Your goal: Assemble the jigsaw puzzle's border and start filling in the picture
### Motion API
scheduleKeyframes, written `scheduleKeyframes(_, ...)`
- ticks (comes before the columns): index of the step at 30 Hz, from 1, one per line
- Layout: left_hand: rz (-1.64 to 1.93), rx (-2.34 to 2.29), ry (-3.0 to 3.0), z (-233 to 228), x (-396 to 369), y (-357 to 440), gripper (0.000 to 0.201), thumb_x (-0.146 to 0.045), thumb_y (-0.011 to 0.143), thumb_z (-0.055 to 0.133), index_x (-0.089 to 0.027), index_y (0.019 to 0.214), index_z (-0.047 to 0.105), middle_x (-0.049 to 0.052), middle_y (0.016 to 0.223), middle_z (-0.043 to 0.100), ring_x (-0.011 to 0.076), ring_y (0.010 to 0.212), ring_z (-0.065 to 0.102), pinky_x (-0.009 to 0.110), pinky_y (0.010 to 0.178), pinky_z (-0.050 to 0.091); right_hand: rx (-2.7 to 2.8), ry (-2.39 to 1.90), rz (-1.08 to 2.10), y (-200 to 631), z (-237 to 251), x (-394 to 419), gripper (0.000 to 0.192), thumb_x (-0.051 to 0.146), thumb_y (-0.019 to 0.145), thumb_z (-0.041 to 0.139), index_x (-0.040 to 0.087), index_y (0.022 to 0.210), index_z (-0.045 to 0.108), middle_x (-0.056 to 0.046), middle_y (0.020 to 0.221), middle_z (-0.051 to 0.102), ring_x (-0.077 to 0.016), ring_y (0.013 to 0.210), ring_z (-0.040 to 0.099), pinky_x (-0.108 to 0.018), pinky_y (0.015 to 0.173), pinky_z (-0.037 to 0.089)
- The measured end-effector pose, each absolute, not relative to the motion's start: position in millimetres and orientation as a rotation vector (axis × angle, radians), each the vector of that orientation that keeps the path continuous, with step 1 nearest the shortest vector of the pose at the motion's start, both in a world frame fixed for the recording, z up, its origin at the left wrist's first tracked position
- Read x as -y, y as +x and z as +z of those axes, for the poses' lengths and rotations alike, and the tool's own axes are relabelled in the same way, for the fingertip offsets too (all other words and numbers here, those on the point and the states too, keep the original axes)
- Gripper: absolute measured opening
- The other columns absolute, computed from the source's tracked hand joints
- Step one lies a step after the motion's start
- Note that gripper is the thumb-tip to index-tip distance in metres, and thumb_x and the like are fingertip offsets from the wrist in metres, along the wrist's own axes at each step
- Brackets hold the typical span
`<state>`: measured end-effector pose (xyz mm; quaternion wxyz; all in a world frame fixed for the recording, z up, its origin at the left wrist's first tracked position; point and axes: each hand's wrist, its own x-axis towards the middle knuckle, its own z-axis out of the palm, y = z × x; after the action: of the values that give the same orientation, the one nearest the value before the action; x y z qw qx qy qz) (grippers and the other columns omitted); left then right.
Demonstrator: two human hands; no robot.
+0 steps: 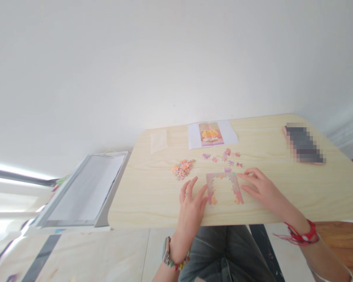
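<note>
As both hands are lying flat and unclenched on the wooden table [282,188] | left hand [191,205] is touching puzzle frame [223,187] at 9 o'clock | right hand [263,188] is touching it at 3 o'clock | loose pieces [182,168] are lying at 10 o'clock

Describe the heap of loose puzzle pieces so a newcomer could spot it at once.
On the pale wooden table, look just beyond the left hand, left of the half-built puzzle frame. The heap is one dense orange-pink mound, unlike the few scattered pieces lying singly nearer the printed picture.
</note>
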<state>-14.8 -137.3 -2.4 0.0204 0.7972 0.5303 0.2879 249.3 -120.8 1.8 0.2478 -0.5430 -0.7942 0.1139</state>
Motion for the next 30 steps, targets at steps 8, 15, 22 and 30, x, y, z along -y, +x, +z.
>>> scheduleKeyframes(8,1.019,-1.663,2.456,-1.3,130.4,-20.2,0.033,-0.016,0.085,0.051,-0.025,0.116,0.054,0.01,0.127,0.042,0.0263,0.119,0.038,0.047,0.094,0.046,2.195,-1.555,0.142,267.0,20.6,51.3,0.026,0.03,0.087,0.045,0.022,0.102,0.064,-0.007,0.097,0.054,-0.0192,0.08,0.058,-0.034,0.072,0.048)
scheduleKeyframes(15,1.049,-1.635,2.438,-5.7,131.3,-21.8,0.033,-0.014,0.085,0.051,-0.023,0.116,0.054,0.011,0.128,0.041,0.0258,0.119,0.039,0.047,0.094,0.046,2.167,-1.751,0.098,263.9,7.7,24.8,0.019,0.034,0.082,0.052,0.017,0.079,0.06,-0.007,0.084,0.056,-0.0194,0.074,0.057,-0.032,0.066,0.045)
scheduleKeyframes(22,1.026,-1.654,2.436,-4.1,132.4,-23.5,0.03,-0.015,0.085,0.049,-0.024,0.114,0.055,0.01,0.126,0.042,0.0252,0.117,0.04,0.046,0.094,0.046,2.191,-1.664,0.2,266.6,0.8,24.5,0.018,0.026,0.084,0.045,0.017,0.077,0.059,-0.007,0.082,0.055,-0.0189,0.075,0.056,-0.032,0.069,0.044)
scheduleKeyframes(30,1.004,-1.623,2.427,-1.2,138.8,-23.8,0.029,-0.016,0.086,0.049,-0.023,0.113,0.055,0.011,0.127,0.04,0.0252,0.118,0.039,0.046,0.094,0.046,2.15,-1.575,0.186,266.1,12.1,49.2,0.02,0.033,0.087,0.044,0.019,0.078,0.055,-0.007,0.082,0.055,-0.0212,0.078,0.057,-0.034,0.069,0.045)
